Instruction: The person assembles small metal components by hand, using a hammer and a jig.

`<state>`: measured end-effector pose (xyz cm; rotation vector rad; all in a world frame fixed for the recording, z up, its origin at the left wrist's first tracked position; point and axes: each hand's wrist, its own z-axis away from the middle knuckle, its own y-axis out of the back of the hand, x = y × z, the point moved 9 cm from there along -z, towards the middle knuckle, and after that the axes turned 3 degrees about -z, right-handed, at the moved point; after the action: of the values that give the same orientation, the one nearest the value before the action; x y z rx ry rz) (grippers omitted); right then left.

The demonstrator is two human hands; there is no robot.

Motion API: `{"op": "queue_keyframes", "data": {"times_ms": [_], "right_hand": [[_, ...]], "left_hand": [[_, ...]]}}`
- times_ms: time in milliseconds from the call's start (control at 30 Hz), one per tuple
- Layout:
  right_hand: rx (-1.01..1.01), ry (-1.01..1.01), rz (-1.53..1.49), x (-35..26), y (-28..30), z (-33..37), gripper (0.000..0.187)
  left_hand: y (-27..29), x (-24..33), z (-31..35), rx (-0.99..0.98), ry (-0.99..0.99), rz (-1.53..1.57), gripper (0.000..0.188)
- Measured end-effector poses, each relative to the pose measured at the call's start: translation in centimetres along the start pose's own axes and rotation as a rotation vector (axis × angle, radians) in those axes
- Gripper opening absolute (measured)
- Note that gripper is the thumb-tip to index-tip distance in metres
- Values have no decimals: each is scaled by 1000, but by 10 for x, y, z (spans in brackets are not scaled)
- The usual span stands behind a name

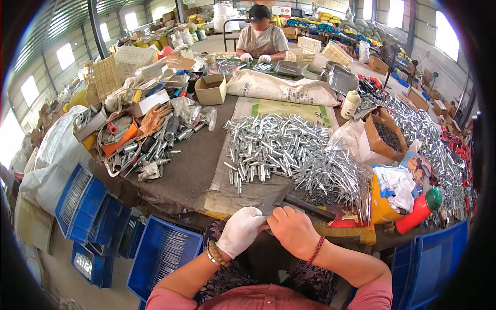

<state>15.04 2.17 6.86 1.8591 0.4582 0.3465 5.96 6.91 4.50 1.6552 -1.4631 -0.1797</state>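
At the near edge of the table, my left hand [242, 230] in a white glove and my bare right hand [293, 230] come together, fingers closed. What they hold between them is hidden or too small to name. Just beyond my fingertips stands a grey metal piece with a flat, angled face [273, 202]. A dark bar [311, 207] runs from it toward the right. Past it lies a heap of short shiny metal tubes [271, 144]. Thin metal rods [333, 178] lie bundled at the heap's right side.
Blue bins [194, 243] holding metal rods stand at my left; more blue bins [439, 258] are at right. A red bottle with green cap [417, 211] and a box of dark small parts [385, 135] sit right. Across the table, a person [262, 39] works in white gloves.
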Motion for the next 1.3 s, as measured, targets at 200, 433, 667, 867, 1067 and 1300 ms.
{"op": "queue_keyframes", "data": {"times_ms": [200, 433, 667, 867, 1067, 1300], "right_hand": [[148, -182, -226, 30, 28, 19, 28], [93, -322, -53, 78, 9, 43, 38], [188, -358, -145, 78, 26, 50, 38], [176, -358, -331, 53, 49, 71, 49], [108, -228, -254, 27, 48, 74, 64], [279, -280, -355, 28, 55, 75, 62]], "left_hand": [[0, -2, 7, -15, 43, 6, 16], [-1, -2, 7, -68, 120, 39, 12], [-1, -9, 5, -34, 104, 40, 17], [-3, -10, 7, -44, 109, 14, 18], [-4, -7, 8, -60, 104, 49, 17], [-2, -5, 6, -74, 93, 77, 15]]}}
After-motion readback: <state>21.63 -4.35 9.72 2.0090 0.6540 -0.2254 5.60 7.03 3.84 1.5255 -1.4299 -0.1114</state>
